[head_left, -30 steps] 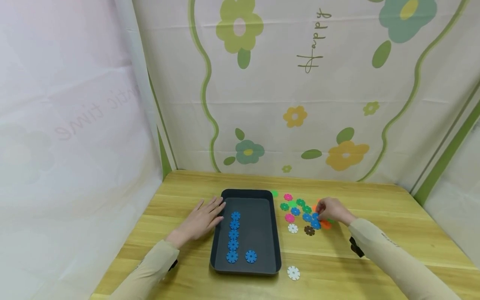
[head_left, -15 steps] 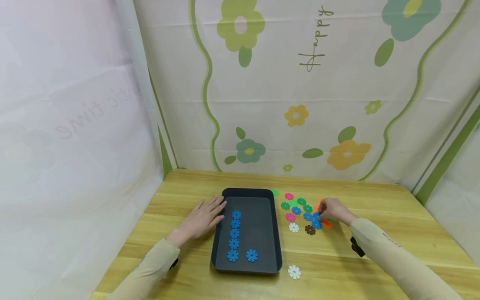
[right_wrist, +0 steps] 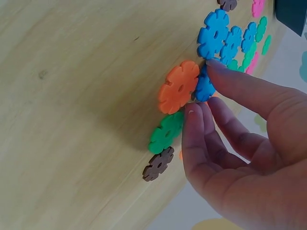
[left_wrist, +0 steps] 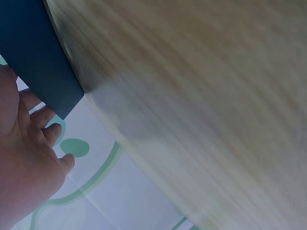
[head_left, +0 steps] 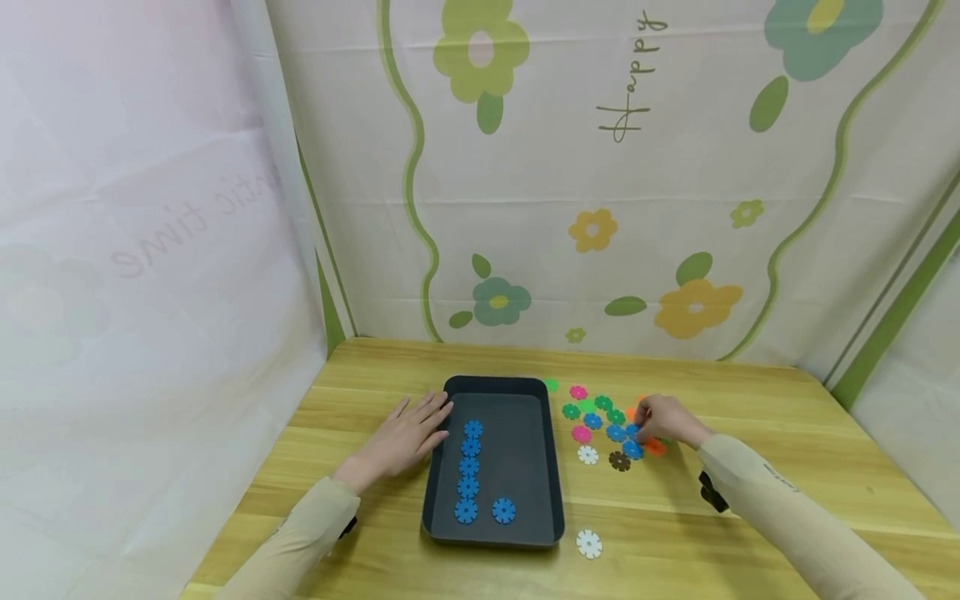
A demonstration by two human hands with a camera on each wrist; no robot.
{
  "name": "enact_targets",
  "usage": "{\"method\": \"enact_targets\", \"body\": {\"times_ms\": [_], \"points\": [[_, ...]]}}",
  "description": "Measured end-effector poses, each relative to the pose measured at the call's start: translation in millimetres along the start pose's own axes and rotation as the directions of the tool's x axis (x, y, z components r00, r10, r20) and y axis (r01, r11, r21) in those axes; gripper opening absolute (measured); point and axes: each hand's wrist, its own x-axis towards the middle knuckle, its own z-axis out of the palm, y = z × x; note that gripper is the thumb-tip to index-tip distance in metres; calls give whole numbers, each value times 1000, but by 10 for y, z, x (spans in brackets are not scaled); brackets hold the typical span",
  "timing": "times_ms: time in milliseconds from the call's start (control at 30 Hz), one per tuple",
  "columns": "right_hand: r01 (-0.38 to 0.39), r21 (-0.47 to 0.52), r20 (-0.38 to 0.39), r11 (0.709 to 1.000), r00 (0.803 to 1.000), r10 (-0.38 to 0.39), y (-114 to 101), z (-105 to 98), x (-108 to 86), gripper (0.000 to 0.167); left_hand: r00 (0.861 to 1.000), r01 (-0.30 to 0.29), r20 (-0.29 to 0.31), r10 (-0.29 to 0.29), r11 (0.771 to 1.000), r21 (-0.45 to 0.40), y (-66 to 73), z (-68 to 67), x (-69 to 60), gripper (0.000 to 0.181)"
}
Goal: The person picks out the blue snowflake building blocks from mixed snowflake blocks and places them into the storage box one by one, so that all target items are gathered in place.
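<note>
- Looking at the layout, we've got the right hand [head_left: 670, 421] well over to the right of the tray [head_left: 517, 442], with loose discs scattered on the counter [head_left: 667, 542] in between.
- Thumb and fingers on that hand curl in around a blue disc [right_wrist: 205, 88]. Looks like a pinch to us, but we can't tell if the disc is off the counter.
- That disc sits right at the fingertips, on the tray side of the palm, so the right hand is easily the nearer one. From there the tray lies off to the left.
- Left hand [head_left: 397, 437] is on the far side of the tray, fingers pretty much straight and spread, resting on the left wall and gripping nothing.
- Discs are round, so we'd say no long axis worth fussing over. The tray does have one: it runs near to far, and the row of five blue discs [head_left: 463, 467] follows it along the left side.
- It's tight around the pinch, folks: an orange disc [right_wrist: 175, 88] is just beside it, and the other blue discs [right_wrist: 211, 36] crowd in too.
</note>
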Motion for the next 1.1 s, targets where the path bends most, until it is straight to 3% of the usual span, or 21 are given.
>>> {"method": "enact_targets", "body": {"times_ms": [267,500,700,900,1100], "points": [[15,61,-13,998,1000,-15,24,-9,-23,28,1000,2,1,-2,1000,0,-1,5,-3,56],[60,157,-2,986,998,-61,54,-49,-51,14,1000,0,-15,0,1000,-1,0,13,-4,56],[97,166,1,981,995,-99,22,-106,-90,11,1000,7,-7,-8,1000,-2,-6,16,-1,56],[117,212,14,970,992,-123,-124,-163,-108,14,1000,7,1,-7,1000,-8,-7,12,-5,56],[151,238,47,959,985,-166,-428,-176,-131,14,1000,4,0,-4,1000,-14,2,0,-1,56]]}}
